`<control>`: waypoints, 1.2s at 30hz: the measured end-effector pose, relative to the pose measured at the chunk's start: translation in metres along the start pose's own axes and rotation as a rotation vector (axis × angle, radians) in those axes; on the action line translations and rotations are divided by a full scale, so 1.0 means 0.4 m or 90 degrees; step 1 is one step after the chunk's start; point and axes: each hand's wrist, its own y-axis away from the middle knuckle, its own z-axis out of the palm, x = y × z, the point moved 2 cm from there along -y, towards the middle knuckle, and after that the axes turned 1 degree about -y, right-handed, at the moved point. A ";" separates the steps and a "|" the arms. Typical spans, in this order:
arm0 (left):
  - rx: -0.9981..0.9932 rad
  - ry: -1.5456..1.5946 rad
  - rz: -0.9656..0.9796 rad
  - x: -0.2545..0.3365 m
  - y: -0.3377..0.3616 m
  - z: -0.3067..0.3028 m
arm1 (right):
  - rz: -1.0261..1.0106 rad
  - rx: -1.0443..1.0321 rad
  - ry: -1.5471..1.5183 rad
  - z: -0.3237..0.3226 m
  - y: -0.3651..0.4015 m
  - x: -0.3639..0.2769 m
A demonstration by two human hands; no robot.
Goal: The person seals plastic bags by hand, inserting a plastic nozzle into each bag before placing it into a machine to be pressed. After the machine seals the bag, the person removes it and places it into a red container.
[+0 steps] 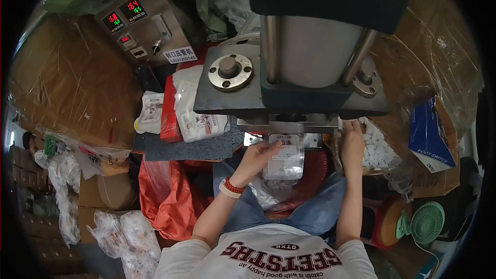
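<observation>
Holding hand: the left hand (257,160), its grip clamped on the upper left side of a pouch (287,166), thumb over the print; the side hold seems to keep it flat.
Pouch: glossy, thin film, rounded corners, pale printed panel; past the right edge of the table (196,151), its top at the metal bars (252,128); whether it lies between them I cannot tell.
Reaching hand: the right hand (352,137), over the left side of a carton (337,157); whether its grip is together on anything I cannot tell.
White pieces: small, chunky lumps (380,147) heaped in the carton, probably for easy reach.
Table: fuzzy grey covering; a slim red box (169,113) divides the load, spare pouches (206,126) towards the right edge, presumably handy for the left hand.
Press: heavy dark block (320,98) with smooth steel rods (272,46).
Control box: dull metal (147,33), tilted beyond the table's far edge, displays (133,6) facing the person, likely for reading.
</observation>
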 end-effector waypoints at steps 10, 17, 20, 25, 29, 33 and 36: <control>0.139 -0.871 0.457 -0.002 0.130 -0.260 | 0.078 0.066 -0.690 -0.137 0.096 -0.095; 0.155 -0.440 0.462 0.082 0.203 -0.101 | -0.200 -0.075 -0.572 -0.155 0.168 -0.312; 0.113 -0.546 0.526 0.132 0.235 -0.040 | -0.344 -0.046 -0.389 -0.140 0.175 -0.299; -0.025 -0.553 0.568 0.173 0.251 0.000 | -0.474 -0.089 -0.482 -0.191 0.181 -0.272; -0.125 -0.301 0.284 0.044 0.178 0.031 | -0.262 -0.059 -0.468 -0.180 0.134 -0.247; -0.083 0.024 -0.008 -0.001 0.084 0.063 | -0.064 0.008 -0.358 -0.147 0.083 -0.107; -0.041 0.246 -0.037 0.009 0.017 0.055 | -0.053 0.082 -0.111 -0.094 0.001 -0.035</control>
